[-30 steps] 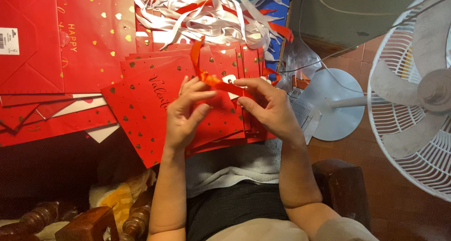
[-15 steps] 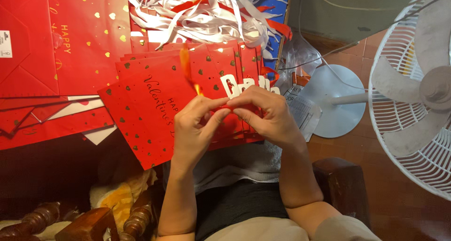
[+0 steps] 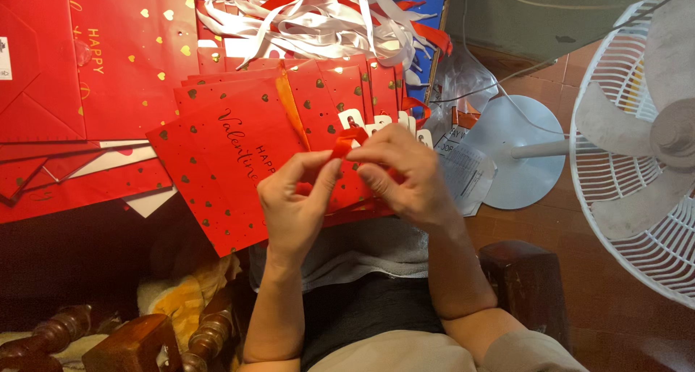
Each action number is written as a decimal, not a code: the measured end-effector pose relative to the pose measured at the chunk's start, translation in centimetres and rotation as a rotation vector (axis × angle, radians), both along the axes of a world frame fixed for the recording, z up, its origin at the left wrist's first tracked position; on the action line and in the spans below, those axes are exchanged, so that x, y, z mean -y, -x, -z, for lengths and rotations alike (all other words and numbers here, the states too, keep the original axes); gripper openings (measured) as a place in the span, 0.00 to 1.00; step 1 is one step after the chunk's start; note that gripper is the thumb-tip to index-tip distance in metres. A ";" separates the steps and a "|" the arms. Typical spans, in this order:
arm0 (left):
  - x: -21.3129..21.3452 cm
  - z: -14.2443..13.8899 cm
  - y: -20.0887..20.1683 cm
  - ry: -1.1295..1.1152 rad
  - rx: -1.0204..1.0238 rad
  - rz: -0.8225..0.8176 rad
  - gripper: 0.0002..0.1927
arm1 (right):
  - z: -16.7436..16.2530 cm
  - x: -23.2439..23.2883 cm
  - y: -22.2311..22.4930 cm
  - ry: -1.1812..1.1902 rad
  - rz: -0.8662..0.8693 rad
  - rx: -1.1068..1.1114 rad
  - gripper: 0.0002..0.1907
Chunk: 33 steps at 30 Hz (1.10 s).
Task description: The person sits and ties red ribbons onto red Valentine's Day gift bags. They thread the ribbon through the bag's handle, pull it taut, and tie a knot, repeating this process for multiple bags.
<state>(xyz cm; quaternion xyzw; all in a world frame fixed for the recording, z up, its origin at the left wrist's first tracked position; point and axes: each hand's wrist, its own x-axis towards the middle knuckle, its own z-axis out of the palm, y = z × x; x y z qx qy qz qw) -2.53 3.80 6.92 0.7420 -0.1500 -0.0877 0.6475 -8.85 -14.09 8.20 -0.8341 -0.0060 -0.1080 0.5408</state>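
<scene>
My left hand (image 3: 293, 205): thumb and forefinger pressed together, pinching the red ribbon (image 3: 346, 143); the other fingers curl loosely beneath.
My right hand (image 3: 405, 175): fingers bent inward and closed on the same ribbon from the other side; its fingertips almost meet those of my left.
Red ribbon: caught between both sets of fingertips, a short loop rising just above them, right at the top edge of the bag.
Red gift bag (image 3: 232, 162): flat, tilted, speckled with gold hearts and gold script; it lies under my fingers and spreads away to their left, resting on my lap.
Stack of matching bags (image 3: 340, 89): fanned out just beyond my fingers, their white tabs peeping past my right knuckles.
Wooden chair arm (image 3: 525, 270): beside my right forearm, nearer to me than the fingers.
Larger red bags (image 3: 123, 60): well to the left of my fingers and beyond, lying flat.
Tangle of white and red ribbons (image 3: 318, 17): far past my fingers, above the stack.
White standing fan (image 3: 637, 140): well off to the right of my fingers, its round base on the tiled floor.
</scene>
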 end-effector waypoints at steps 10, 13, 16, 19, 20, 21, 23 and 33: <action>0.5 -0.3 1.4 0.056 0.150 0.129 0.05 | 2.6 -1.7 0.6 -0.555 0.046 0.070 0.14; -0.1 -0.2 0.9 0.009 0.264 0.121 0.07 | 3.6 -1.2 0.8 -0.807 0.076 0.108 0.10; -0.4 0.3 -0.2 -0.082 0.362 0.095 0.06 | 4.1 -0.5 1.0 -0.981 0.122 0.202 0.09; -0.5 1.0 -1.0 -0.114 0.415 0.057 0.07 | 4.1 0.5 0.9 -1.136 0.150 0.283 0.09; -0.6 1.2 -1.1 -0.104 0.406 0.058 0.07 | 4.0 0.9 1.0 -1.185 0.152 0.314 0.10; -0.7 1.4 -1.2 -0.095 0.396 0.058 0.07 | 3.9 1.4 1.2 -1.235 0.154 0.344 0.11; -1.0 1.5 -1.3 -0.104 0.388 0.052 0.07 | 3.8 2.2 1.8 -1.244 0.187 0.354 0.11; -3.3 -0.1 -1.8 -0.298 0.497 0.048 0.08 | 5.2 6.4 5.6 -1.331 0.041 0.563 0.14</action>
